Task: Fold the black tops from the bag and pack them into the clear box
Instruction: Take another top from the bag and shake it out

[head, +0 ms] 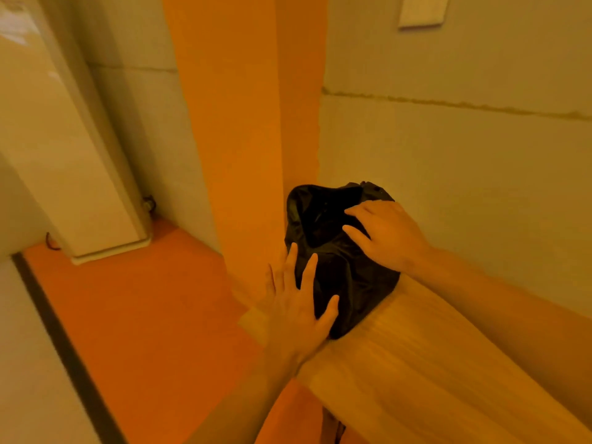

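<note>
Black bag (336,261) sits between both hands at the far end of a wooden table (432,363), slightly right of the view's centre. The left hand (298,312) is released and flat. Its straight, spread fingers (309,270) lie against the bag's near-left side at about 8 o'clock of it, and the thumb lies on the lower fabric. The right hand (387,235) lies on the bag's top at about 2 o'clock, also released. Its fingers are spread, only slightly bent, and resting on the cloth rather than curled round it; its thumb is hidden. The bag is crumpled and glossy, its mouth gaping at the top between 11 and 12 o'clock, and the inside is too dark to read. Both bare forearms run in from the lower edge and the right edge.

Outward from the bag, the table's light wood grain, blurred, runs toward 5 o'clock. An orange pillar (243,139) rises just beside the bag at 11 o'clock, and a pale wall (464,155) stands behind it from 12 to 3 o'clock. A white plate (423,11) is on that wall at 1 o'clock. Orange floor (144,315) spreads at 8 o'clock, with a tall white cabinet (73,155) standing on it at 10 o'clock.
</note>
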Action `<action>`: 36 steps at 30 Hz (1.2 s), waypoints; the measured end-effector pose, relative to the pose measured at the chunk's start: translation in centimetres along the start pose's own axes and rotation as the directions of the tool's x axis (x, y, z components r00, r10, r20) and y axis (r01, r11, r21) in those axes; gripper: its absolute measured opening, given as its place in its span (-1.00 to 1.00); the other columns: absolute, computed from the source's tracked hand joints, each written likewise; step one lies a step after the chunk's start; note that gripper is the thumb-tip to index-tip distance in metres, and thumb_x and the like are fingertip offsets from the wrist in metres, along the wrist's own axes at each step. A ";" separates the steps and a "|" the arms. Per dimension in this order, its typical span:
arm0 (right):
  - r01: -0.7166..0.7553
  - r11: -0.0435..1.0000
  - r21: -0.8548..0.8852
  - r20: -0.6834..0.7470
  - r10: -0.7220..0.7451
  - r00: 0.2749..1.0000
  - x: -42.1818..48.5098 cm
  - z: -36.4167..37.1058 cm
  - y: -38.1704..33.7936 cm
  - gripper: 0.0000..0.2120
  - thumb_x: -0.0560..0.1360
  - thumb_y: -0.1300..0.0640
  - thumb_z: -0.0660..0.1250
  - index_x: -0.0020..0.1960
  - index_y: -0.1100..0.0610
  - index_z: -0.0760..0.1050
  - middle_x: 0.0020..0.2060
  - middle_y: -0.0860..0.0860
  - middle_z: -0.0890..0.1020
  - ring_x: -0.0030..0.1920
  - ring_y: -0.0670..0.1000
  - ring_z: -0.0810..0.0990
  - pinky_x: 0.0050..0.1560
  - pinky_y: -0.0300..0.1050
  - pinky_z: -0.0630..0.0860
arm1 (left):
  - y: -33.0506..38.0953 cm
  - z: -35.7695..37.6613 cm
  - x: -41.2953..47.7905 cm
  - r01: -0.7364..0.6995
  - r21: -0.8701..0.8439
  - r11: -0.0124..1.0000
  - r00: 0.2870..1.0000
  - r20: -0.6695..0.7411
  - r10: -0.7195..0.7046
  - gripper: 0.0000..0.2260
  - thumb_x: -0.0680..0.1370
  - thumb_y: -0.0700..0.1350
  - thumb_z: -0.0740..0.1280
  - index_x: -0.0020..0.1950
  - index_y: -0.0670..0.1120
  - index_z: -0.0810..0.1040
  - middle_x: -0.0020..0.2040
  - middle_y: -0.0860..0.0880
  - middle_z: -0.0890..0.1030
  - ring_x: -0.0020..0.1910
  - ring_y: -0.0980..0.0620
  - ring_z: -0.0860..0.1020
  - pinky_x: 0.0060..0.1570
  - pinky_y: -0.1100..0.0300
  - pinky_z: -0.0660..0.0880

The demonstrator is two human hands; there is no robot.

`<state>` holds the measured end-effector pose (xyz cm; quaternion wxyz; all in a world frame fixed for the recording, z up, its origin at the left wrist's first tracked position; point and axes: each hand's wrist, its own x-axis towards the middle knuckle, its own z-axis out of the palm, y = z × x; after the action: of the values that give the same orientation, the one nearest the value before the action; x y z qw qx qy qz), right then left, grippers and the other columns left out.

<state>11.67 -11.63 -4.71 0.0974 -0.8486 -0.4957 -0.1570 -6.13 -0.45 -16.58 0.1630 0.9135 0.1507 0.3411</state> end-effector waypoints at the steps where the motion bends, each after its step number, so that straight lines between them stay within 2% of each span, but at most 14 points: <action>1: 0.045 0.998 -0.034 0.015 -0.045 0.999 1.2 0.2 0.4 -0.48 0.65 -0.19 0.08 0.40 0.12 0.49 0.23 0.10 0.62 0.23 0.15 0.57 0.27 0.09 0.42 | -0.3 0.5 0.1 -0.006 -0.015 1.000 1.000 -0.001 0.006 -0.36 0.60 0.23 0.24 0.62 -0.02 0.24 0.67 -0.12 0.01 0.65 -0.15 -0.03 0.53 -0.33 0.04; 5: 0.085 0.994 -0.075 0.158 -0.072 0.985 5.7 1.2 0.9 -0.52 0.63 -0.17 0.24 0.42 0.09 0.46 0.12 0.07 0.63 0.14 0.12 0.59 0.15 0.04 0.46 | -0.7 1.8 0.1 -0.093 -0.006 0.996 0.996 -0.014 0.093 -0.32 0.56 0.20 0.31 0.61 -0.06 0.28 0.65 -0.21 0.04 0.64 -0.21 0.04 0.44 -0.35 0.24; 8: 0.086 0.995 -0.056 0.275 -0.067 0.959 7.5 2.5 0.1 -0.53 0.62 -0.18 0.25 0.41 0.05 0.46 0.10 0.05 0.64 0.12 0.10 0.60 0.14 0.03 0.51 | -0.5 1.8 0.1 -0.116 0.039 0.992 0.993 -0.010 0.117 -0.31 0.55 0.21 0.29 0.61 -0.06 0.28 0.64 -0.21 0.09 0.63 -0.23 0.06 0.43 -0.36 0.23; 11: 0.158 0.981 -0.117 0.356 -0.107 0.928 7.8 4.3 -1.0 -0.52 0.62 -0.22 0.20 0.45 -0.01 0.42 0.15 0.03 0.62 0.14 0.08 0.60 0.11 0.01 0.54 | -0.4 1.9 0.0 -0.118 0.063 0.991 0.993 0.019 0.117 -0.32 0.55 0.24 0.26 0.61 -0.06 0.29 0.65 -0.15 0.10 0.63 -0.22 0.04 0.45 -0.37 0.17; 13: 0.155 0.980 -0.124 0.377 -0.098 0.921 7.7 5.4 -1.5 -0.59 0.62 -0.21 0.22 0.34 -0.01 0.49 0.09 0.02 0.62 0.10 0.07 0.60 0.03 -0.05 0.53 | -0.4 1.9 0.0 -0.113 0.076 0.991 0.993 0.036 0.110 -0.31 0.56 0.25 0.24 0.60 -0.06 0.29 0.66 -0.13 0.11 0.63 -0.20 0.05 0.45 -0.37 0.16; 15: 0.130 0.985 -0.114 0.350 -0.082 0.933 7.7 6.4 -1.6 -0.73 0.62 -0.11 0.27 0.18 0.02 0.58 0.01 0.01 0.60 0.04 0.06 0.60 0.01 -0.02 0.56 | -0.5 1.9 0.0 -0.102 0.085 0.991 0.994 0.043 0.098 -0.32 0.56 0.26 0.24 0.60 -0.06 0.29 0.65 -0.12 0.11 0.63 -0.20 0.07 0.45 -0.36 0.17; 17: 0.089 0.992 -0.092 0.305 -0.057 0.951 7.8 6.8 -1.7 -0.79 0.62 -0.03 0.28 0.11 0.04 0.62 -0.03 0.00 0.60 0.00 0.06 0.60 -0.02 0.03 0.59 | -0.4 1.8 -0.1 -0.097 0.081 0.992 0.994 0.049 0.094 -0.32 0.56 0.26 0.23 0.60 -0.06 0.29 0.65 -0.12 0.11 0.63 -0.19 0.07 0.46 -0.34 0.17; 20: 0.049 0.999 -0.016 0.218 -0.044 0.975 7.7 6.6 -1.6 -0.73 0.65 -0.06 0.22 0.04 0.03 0.66 -0.11 -0.02 0.63 -0.05 0.04 0.61 -0.08 0.04 0.61 | -0.3 1.7 0.0 -0.098 0.087 0.991 0.993 0.067 0.092 -0.32 0.55 0.25 0.24 0.60 -0.04 0.28 0.66 -0.12 0.10 0.63 -0.19 0.06 0.48 -0.31 0.17; 24: 0.039 0.999 0.025 0.139 -0.042 0.989 7.2 6.2 -0.5 -0.70 0.67 -0.02 0.20 0.06 0.08 0.67 -0.13 0.01 0.64 -0.09 0.07 0.61 -0.11 0.08 0.59 | -0.4 1.7 0.0 -0.109 0.115 0.987 0.992 0.083 0.100 -0.31 0.55 0.26 0.23 0.61 -0.03 0.26 0.65 -0.13 0.12 0.62 -0.20 0.10 0.50 -0.29 0.16; 30: -0.042 0.959 0.279 -0.044 0.056 0.997 6.7 4.1 0.8 -0.71 0.65 0.05 0.27 -0.04 0.20 0.68 -0.18 0.09 0.70 -0.15 0.08 0.64 -0.06 0.13 0.56 | -0.3 1.7 -0.1 -0.105 0.117 0.988 0.994 0.048 0.100 -0.29 0.55 0.26 0.23 0.62 -0.05 0.25 0.64 -0.13 0.17 0.61 -0.19 0.15 0.49 -0.25 0.19; 36: -0.199 0.874 0.444 -0.020 0.232 0.973 5.8 0.1 0.9 -0.72 0.64 0.07 0.30 -0.05 0.24 0.68 -0.20 0.16 0.69 -0.21 0.10 0.66 -0.03 0.06 0.55 | -0.3 1.6 -0.5 -0.093 0.132 0.987 0.995 0.037 0.089 -0.27 0.56 0.27 0.23 0.64 -0.05 0.19 0.65 -0.12 0.15 0.62 -0.17 0.14 0.51 -0.23 0.20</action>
<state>15.16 -7.30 -2.72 0.3210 -0.8483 -0.4167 -0.0601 -5.42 -0.72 -18.13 0.0880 0.9334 0.1287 0.3232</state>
